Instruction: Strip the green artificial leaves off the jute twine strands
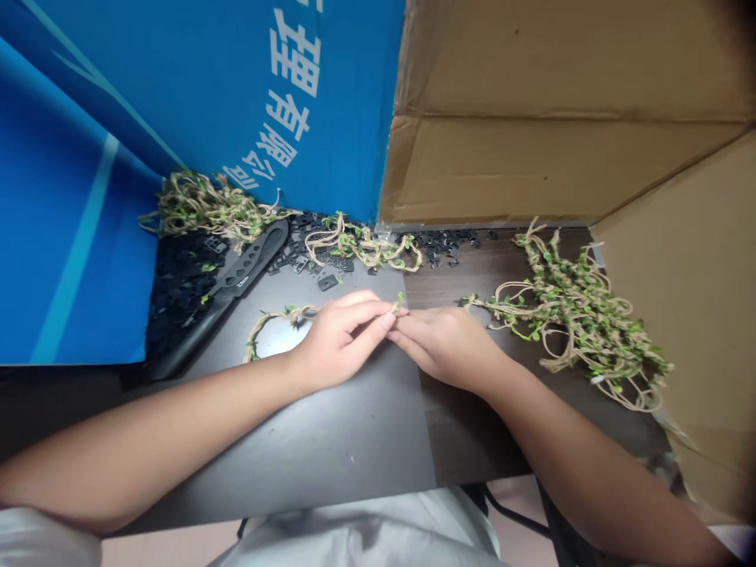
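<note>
My left hand (346,339) is closed in a pinch on a leafy twine garland (255,335), and a small green leaf shows at the thumb and fingertips. The garland's beige cord with green leaves curves out on the far side of that hand and lies on the grey mat (331,441). My right hand (446,342) meets the left at the fingertips, its fingers pressed together. Whether it grips the same cord is hidden. Another leafy twine end shows just beyond the right knuckles, near the pile at the right.
A large garland pile (591,315) lies right, another pile (206,206) back left, and a loose garland (366,246) behind my hands. A black knife-shaped tool (236,276) rests left among black plastic scraps (452,242). Blue panels (194,87) and a cardboard box (502,165) wall the table.
</note>
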`<state>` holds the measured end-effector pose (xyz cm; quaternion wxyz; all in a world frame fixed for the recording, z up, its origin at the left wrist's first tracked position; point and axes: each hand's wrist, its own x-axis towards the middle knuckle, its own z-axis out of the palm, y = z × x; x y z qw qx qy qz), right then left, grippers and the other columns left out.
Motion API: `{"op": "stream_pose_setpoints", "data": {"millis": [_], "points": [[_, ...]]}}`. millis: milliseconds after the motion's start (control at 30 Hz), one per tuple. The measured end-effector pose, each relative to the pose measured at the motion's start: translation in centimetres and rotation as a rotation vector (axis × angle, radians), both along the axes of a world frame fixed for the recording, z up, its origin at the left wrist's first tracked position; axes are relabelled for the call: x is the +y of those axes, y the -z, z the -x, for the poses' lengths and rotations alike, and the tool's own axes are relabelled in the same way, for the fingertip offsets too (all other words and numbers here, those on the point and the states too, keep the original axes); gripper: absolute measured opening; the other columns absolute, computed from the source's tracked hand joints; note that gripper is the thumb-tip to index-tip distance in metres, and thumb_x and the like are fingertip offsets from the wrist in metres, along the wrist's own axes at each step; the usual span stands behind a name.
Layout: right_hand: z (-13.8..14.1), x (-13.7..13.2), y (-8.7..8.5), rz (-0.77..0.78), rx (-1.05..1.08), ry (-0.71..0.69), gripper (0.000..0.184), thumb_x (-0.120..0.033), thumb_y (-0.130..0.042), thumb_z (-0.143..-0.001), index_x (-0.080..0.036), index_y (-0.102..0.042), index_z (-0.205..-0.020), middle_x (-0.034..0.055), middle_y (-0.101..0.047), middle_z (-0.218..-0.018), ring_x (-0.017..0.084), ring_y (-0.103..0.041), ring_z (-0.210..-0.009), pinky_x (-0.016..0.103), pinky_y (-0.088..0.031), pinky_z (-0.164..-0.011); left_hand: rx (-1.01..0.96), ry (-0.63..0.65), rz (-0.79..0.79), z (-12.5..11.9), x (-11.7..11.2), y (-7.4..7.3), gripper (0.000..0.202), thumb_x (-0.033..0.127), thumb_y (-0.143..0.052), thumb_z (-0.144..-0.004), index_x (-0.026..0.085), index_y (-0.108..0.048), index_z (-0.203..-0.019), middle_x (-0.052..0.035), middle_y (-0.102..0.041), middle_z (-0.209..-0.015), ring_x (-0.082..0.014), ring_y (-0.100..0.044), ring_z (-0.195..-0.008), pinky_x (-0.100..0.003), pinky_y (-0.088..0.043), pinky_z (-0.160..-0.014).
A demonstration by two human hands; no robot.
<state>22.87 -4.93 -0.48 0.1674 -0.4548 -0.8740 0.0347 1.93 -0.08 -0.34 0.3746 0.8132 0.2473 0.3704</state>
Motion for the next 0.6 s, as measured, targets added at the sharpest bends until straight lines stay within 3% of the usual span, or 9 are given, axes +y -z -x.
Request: {"op": "stream_pose_setpoints", "data": {"millis": [367, 600], "points": [[0.28, -0.57, -0.75, 0.014, 0.035, -0.081, 0.026, -0.025, -0.047, -0.103, -0.018, -0.065, -0.086, 0.0016, -0.073, -0.076, 0.015, -0.062, -0.062, 0.032, -0.030, -0.060, 0.211, 0.046, -0.019, 0.41, -0.34, 0.07, 0.021, 0.018, -0.050, -0.099, 0.016, -0.069, -0.105, -0.0060, -0.066, -0.093, -0.0153, -0.061, -0.079, -0.028, -0.046, -0.072], [-0.47, -0.19, -0.65, 0.032, 0.162, -0.011, 0.023, -0.028, -0.052, -0.103, -0.020, -0.061, -0.083, -0.0014, -0.068, -0.073, 0.012, -0.060, -0.065, 0.027, -0.033, -0.063, 0.318, 0.024, -0.045, 0.01, -0.47, -0.09, 0.009, 0.018, -0.056, -0.090, 0.016, -0.064, -0.090, -0.0024, -0.059, -0.082, -0.0145, -0.055, -0.073, -0.028, -0.042, -0.066]]}}
